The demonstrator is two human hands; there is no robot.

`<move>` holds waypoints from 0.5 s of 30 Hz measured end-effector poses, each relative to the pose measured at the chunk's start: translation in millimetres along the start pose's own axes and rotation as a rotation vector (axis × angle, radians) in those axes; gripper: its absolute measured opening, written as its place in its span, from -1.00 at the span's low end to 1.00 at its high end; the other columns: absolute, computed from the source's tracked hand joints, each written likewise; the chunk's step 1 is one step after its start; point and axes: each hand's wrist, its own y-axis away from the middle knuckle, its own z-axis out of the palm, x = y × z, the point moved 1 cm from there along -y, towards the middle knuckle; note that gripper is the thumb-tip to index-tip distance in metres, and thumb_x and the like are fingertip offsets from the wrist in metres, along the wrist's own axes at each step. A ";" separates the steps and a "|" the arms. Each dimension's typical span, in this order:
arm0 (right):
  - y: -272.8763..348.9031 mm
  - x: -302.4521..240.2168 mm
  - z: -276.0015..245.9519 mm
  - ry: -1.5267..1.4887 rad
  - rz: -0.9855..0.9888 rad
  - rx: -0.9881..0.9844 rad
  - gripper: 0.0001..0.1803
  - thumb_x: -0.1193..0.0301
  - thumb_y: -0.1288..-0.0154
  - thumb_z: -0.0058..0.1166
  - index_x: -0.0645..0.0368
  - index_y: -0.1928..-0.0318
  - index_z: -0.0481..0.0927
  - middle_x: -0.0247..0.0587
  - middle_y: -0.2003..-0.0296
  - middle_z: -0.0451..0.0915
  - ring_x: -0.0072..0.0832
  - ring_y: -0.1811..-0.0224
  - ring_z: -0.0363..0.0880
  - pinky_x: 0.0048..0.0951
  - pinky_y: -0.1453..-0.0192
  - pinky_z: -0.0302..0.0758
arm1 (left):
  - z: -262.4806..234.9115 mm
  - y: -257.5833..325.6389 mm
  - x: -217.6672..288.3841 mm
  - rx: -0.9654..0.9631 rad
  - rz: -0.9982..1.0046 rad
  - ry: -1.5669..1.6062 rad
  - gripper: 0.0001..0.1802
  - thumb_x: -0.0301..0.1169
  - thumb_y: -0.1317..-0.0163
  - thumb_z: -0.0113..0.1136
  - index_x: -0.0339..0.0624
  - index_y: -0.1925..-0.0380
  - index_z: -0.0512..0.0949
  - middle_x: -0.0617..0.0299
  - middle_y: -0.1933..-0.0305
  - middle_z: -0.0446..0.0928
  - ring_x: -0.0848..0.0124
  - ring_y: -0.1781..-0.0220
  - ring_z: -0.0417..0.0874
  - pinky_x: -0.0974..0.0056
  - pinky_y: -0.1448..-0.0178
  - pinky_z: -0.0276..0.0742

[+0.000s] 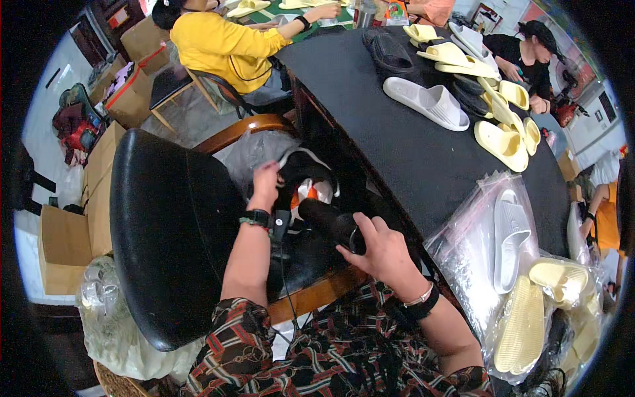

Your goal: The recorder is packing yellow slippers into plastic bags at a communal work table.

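Note:
On the seat of the black chair (178,231) lies an open black bag (305,159) with pale trim. Something orange and white (312,192) shows inside it. My left hand (266,184), slightly blurred, is closed at the bag's left edge. My right hand (387,250) grips the near end of a dark cylinder (324,218) that looks like a bottle, its far end at the bag's opening. Clear plastic (254,155) lies behind my left hand. A thin black cable (283,261) runs down over the seat's front.
A black table (423,159) to my right bears yellow slippers (501,144), a grey slipper (426,102) and bagged slippers (512,245). A person in yellow (221,49) sits ahead; others sit around the table. Cardboard boxes (66,245) stand left.

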 end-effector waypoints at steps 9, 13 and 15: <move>-69.1 1.2 27.7 0.206 -0.083 -0.003 -0.41 0.29 -0.22 0.28 0.14 -0.22 0.38 0.01 0.22 0.47 -0.16 0.33 0.68 -0.24 0.38 0.65 | 66.9 94.0 175.4 -0.330 0.301 0.258 -0.86 -0.44 -0.51 0.01 -0.20 0.03 0.48 0.27 0.23 0.56 0.45 0.41 0.53 0.29 0.32 0.53; -108.6 14.3 67.4 0.240 -0.046 0.003 -0.57 0.53 -0.32 -0.01 0.13 -0.21 0.40 0.01 0.22 0.46 -0.14 0.31 0.70 -0.28 0.35 0.68 | 75.4 118.5 175.0 -0.373 0.206 0.298 -0.87 -0.44 -0.53 -0.04 -0.18 0.01 0.42 0.20 0.31 0.55 0.36 0.44 0.58 0.18 0.28 0.65; -124.7 20.9 95.5 0.234 0.075 -0.137 -0.57 0.53 -0.31 0.02 0.10 -0.20 0.42 0.03 0.20 0.45 -0.11 0.27 0.71 -0.27 0.30 0.70 | 78.0 125.7 168.5 -0.420 0.169 0.319 -0.88 -0.45 -0.53 -0.06 -0.18 0.01 0.40 0.16 0.27 0.56 0.33 0.42 0.61 0.15 0.25 0.68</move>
